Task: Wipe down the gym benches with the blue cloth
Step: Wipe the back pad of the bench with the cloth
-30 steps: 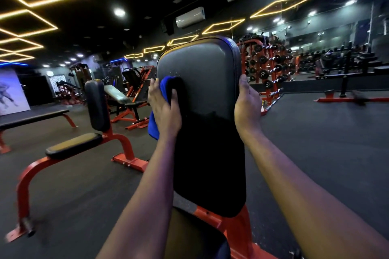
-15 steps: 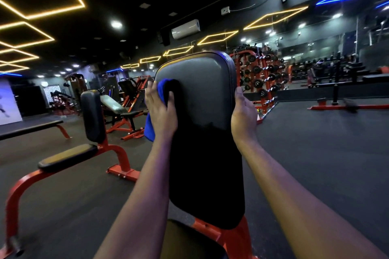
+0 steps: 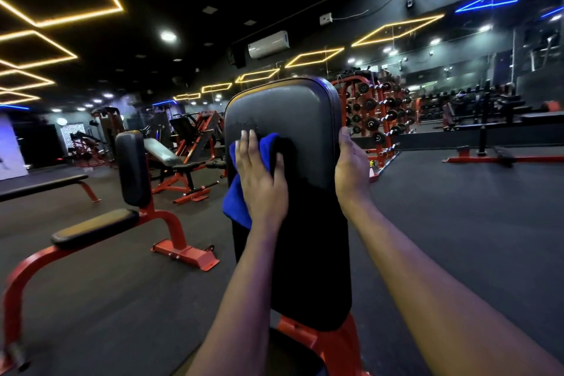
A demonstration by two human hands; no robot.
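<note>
Two bare forearms reached forward from the bottom of the view. Nearest, an orange frame [image 3: 338, 342] carried the tall black back pad [image 3: 293, 113] of the bench, which stood upright and filled the middle. The left hand [image 3: 262, 180] lay flat on the pad's upper left part, fingers [image 3: 248, 149] straight and close together, pressing the blue cloth [image 3: 236, 201] against the vinyl. The cloth was sandwiched between palm and pad, and its loose end hung off the pad's left edge beside the wrist. The right hand [image 3: 351, 171] held the pad's right edge at about the same height, its fingers hooked behind the pad and out of sight. A dull smear showed on the pad just above the left fingertips. Left of this, a second bench [image 3: 94, 227] with an orange frame stood on the dark floor [image 3: 457, 223], with a flat bench [image 3: 42, 185] beyond it. Farther back, a rack of dumbbells [image 3: 375, 113] stood by the far wall, and a white air conditioner [image 3: 268, 44] hung beneath the black ceiling.
</note>
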